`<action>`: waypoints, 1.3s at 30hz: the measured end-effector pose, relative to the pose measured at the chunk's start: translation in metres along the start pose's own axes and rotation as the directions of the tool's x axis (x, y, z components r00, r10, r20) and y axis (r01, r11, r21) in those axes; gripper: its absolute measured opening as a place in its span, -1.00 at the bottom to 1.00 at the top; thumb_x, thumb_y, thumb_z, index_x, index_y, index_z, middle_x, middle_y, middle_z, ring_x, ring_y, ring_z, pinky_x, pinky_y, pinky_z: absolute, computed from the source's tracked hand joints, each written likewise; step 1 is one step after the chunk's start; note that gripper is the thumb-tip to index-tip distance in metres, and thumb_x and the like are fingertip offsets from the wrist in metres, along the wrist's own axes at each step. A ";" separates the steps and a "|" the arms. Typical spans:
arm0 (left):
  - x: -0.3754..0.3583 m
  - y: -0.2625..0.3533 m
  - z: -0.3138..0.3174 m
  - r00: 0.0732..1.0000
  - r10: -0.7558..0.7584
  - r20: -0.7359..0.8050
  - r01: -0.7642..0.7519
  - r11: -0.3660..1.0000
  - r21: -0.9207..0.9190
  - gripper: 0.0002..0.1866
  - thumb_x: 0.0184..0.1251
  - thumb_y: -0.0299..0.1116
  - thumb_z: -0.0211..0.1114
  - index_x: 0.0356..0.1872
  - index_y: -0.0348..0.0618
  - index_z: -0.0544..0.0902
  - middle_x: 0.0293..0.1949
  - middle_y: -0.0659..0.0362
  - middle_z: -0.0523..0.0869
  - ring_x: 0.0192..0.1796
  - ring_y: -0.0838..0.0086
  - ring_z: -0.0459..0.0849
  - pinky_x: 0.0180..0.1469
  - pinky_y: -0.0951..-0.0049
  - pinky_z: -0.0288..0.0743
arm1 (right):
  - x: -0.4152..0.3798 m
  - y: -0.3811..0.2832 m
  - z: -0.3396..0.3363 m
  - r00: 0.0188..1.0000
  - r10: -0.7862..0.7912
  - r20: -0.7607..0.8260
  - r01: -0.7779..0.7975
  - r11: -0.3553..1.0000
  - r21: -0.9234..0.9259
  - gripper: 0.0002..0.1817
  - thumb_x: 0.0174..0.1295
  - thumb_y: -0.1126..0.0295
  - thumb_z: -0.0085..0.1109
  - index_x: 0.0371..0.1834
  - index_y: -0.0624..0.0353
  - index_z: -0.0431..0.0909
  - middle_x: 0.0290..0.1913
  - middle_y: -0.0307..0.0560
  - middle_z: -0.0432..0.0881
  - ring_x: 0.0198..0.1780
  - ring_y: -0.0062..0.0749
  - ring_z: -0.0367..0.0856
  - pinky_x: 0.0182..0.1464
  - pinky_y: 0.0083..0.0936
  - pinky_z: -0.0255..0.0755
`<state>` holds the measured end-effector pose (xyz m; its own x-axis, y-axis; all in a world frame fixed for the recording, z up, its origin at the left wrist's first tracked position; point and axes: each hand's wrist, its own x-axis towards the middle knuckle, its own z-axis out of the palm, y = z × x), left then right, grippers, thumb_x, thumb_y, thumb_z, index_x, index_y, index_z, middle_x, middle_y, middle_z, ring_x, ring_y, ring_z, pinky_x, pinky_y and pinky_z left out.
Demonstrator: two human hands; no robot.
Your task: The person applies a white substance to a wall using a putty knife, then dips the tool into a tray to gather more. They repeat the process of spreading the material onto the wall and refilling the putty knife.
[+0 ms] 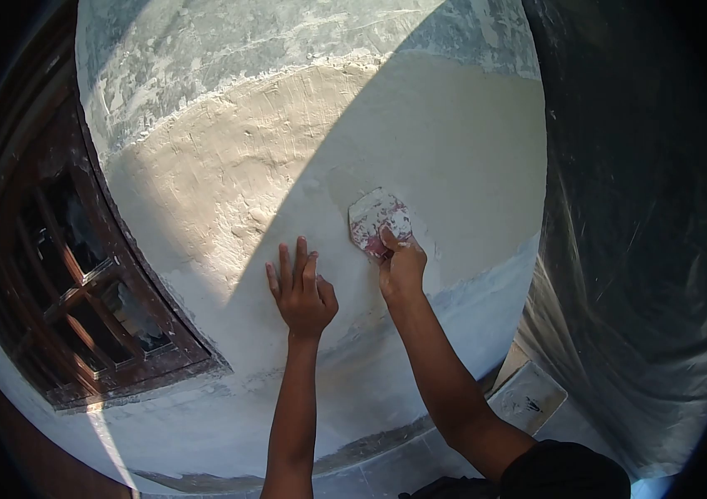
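Plaster covers most of the wall (453,141) ahead, a pale cream coat that looks rough and ridged on the sunlit left part and smoother on the shaded right part. Above it runs a band of bare grey surface with patchy white smears, and a thinner grey strip shows along the coat's lower right edge.

The right hand (401,268) grips the handle of a scraper (380,219), fingers curled tight around it and thumb up along the handle. The blade is broad, smeared with white filler over reddish patches, and lies flat against the wall in the shaded part of the coat, just above the hand.

The left hand (303,291) rests flat on the wall, just beside the right and a little lower. Its fingers are straight, pointing up and held close together, and it holds nothing.

A dark wooden window (79,283) with a grid of panes sits in the wall at the left, well apart from both hands. At the right hangs a plastic sheet (644,274), dark and creased. Below the right forearm, near the floor, lies a flat white board (528,397) with dark specks.
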<state>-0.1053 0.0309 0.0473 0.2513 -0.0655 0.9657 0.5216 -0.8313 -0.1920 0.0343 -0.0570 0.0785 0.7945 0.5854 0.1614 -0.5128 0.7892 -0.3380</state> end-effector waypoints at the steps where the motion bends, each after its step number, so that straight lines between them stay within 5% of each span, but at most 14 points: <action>1: 0.001 -0.001 0.001 1.000 0.002 -0.009 -0.002 1.000 -0.002 -0.60 0.28 -0.47 0.06 0.17 -0.15 0.47 0.42 -0.01 0.48 0.55 -0.06 0.26 0.56 -0.18 -0.14 | -0.004 0.006 -0.009 0.995 0.001 -0.102 -0.005 0.999 -0.037 -0.66 0.37 0.66 0.07 0.20 0.41 0.44 0.01 -0.02 0.60 -0.07 -0.33 0.65 0.01 -0.33 0.66; 5: 0.001 0.001 0.001 1.000 0.002 -0.016 -0.002 1.000 0.000 -0.60 0.28 -0.48 0.06 0.17 -0.15 0.47 0.42 -0.01 0.49 0.55 -0.05 0.26 0.56 -0.19 -0.13 | -0.023 0.027 -0.074 0.989 0.044 -0.139 -0.056 0.995 -0.082 -0.64 0.35 0.65 0.10 0.21 0.37 0.46 -0.01 -0.05 0.61 -0.12 -0.32 0.64 -0.03 -0.33 0.63; 12: 0.001 0.001 0.002 1.000 -0.014 -0.006 0.014 1.000 -0.006 -0.59 0.28 -0.48 0.06 0.17 -0.14 0.47 0.41 -0.01 0.50 0.55 -0.05 0.26 0.56 -0.19 -0.12 | -0.011 -0.017 0.024 0.992 -0.096 0.086 0.093 0.995 0.038 -0.64 0.32 0.65 0.16 0.19 0.34 0.48 -0.04 -0.09 0.62 -0.19 -0.36 0.63 -0.10 -0.41 0.54; 14: 0.002 0.001 0.001 0.999 -0.004 -0.040 0.005 1.000 0.014 -0.62 0.28 -0.47 0.06 0.13 -0.13 0.52 0.40 0.07 0.53 0.55 0.05 0.29 0.59 -0.09 -0.13 | 0.009 -0.005 0.018 0.996 -0.092 -0.003 0.091 0.992 -0.084 -0.65 0.30 0.66 0.19 0.16 0.35 0.53 0.02 -0.07 0.64 -0.02 -0.35 0.65 -0.06 -0.44 0.60; 20: 0.001 0.001 0.002 0.999 0.002 -0.043 -0.001 1.000 0.029 -0.63 0.29 -0.47 0.05 0.14 -0.12 0.51 0.40 0.07 0.53 0.54 0.05 0.30 0.59 -0.09 -0.13 | -0.033 0.017 -0.099 0.978 0.040 -0.204 -0.062 0.993 -0.103 -0.61 0.31 0.64 0.20 0.20 0.21 0.48 -0.02 -0.12 0.62 -0.12 -0.39 0.62 -0.10 -0.36 0.55; 23: 0.001 0.001 0.003 0.999 0.000 -0.048 0.001 1.000 0.024 -0.63 0.30 -0.47 0.04 0.14 -0.12 0.50 0.40 0.08 0.53 0.54 0.05 0.30 0.59 -0.08 -0.13 | -0.042 0.007 -0.124 0.986 0.046 -0.159 -0.063 0.993 -0.101 -0.63 0.33 0.62 0.18 0.20 0.17 0.47 -0.01 -0.12 0.62 -0.10 -0.39 0.64 -0.06 -0.37 0.57; 27: 0.000 0.002 0.003 0.999 -0.005 -0.043 0.006 1.000 0.017 -0.63 0.31 -0.46 0.04 0.14 -0.12 0.50 0.41 0.08 0.53 0.55 0.05 0.29 0.59 -0.08 -0.12 | -0.055 -0.019 -0.104 0.986 -0.162 0.037 0.165 0.978 -0.126 -0.70 0.35 0.58 0.24 0.12 0.21 0.49 -0.03 -0.14 0.63 -0.13 -0.44 0.65 -0.10 -0.46 0.55; 29: 0.000 0.001 0.003 0.999 -0.002 -0.045 0.003 1.000 0.021 -0.63 0.31 -0.46 0.04 0.14 -0.11 0.50 0.41 0.08 0.52 0.55 0.05 0.29 0.58 -0.08 -0.12 | -0.059 -0.027 -0.098 0.843 -0.435 0.316 0.538 0.665 -0.519 -0.77 0.38 0.61 0.16 0.06 0.22 0.55 0.00 -0.12 0.64 -0.05 -0.42 0.64 0.02 -0.48 0.54; 30: 0.001 0.001 0.003 0.999 -0.001 -0.047 0.003 1.000 0.023 -0.63 0.31 -0.46 0.04 0.14 -0.11 0.50 0.41 0.08 0.52 0.55 0.05 0.29 0.58 -0.08 -0.12 | -0.061 -0.034 -0.087 0.627 -0.570 0.530 0.777 0.411 -0.477 -0.81 0.29 0.58 0.26 -0.04 0.21 0.65 -0.07 -0.10 0.70 -0.04 -0.35 0.66 0.06 -0.40 0.52; 31: 0.000 0.001 0.003 0.999 -0.001 -0.038 0.001 1.000 0.012 -0.63 0.30 -0.46 0.04 0.14 -0.13 0.50 0.41 0.04 0.52 0.55 0.01 0.28 0.57 -0.12 -0.13 | -0.064 -0.042 -0.078 0.629 -0.569 0.530 0.776 0.414 -0.476 -0.81 0.29 0.58 0.26 -0.04 0.21 0.65 -0.07 -0.10 0.70 -0.04 -0.35 0.66 0.06 -0.40 0.52; 33: 0.001 0.000 0.003 1.000 0.000 -0.031 0.000 1.000 0.006 -0.62 0.30 -0.46 0.05 0.15 -0.15 0.50 0.40 0.00 0.51 0.55 -0.02 0.27 0.57 -0.15 -0.14 | -0.066 -0.054 -0.066 0.116 -0.449 0.886 0.931 -0.262 -0.254 -0.73 0.13 0.58 0.33 -0.08 0.14 0.72 -0.10 -0.13 0.73 -0.03 -0.21 0.68 0.13 -0.25 0.45; 39: 0.001 0.002 0.000 0.999 -0.009 -0.037 0.009 1.000 0.015 -0.61 0.28 -0.48 0.06 0.15 -0.12 0.50 0.41 0.07 0.52 0.55 0.05 0.29 0.58 -0.09 -0.12 | -0.044 -0.046 -0.052 0.048 -0.366 0.929 0.914 -0.360 -0.189 -0.68 0.15 0.50 0.30 0.00 0.08 0.73 -0.01 -0.18 0.74 0.14 -0.21 0.64 0.28 -0.15 0.31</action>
<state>-0.1038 0.0295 0.0475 0.2162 -0.0786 0.9732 0.5358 -0.8237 -0.1856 0.0400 -0.1288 0.0385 -0.0762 -0.0882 0.9932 0.9720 0.2155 0.0937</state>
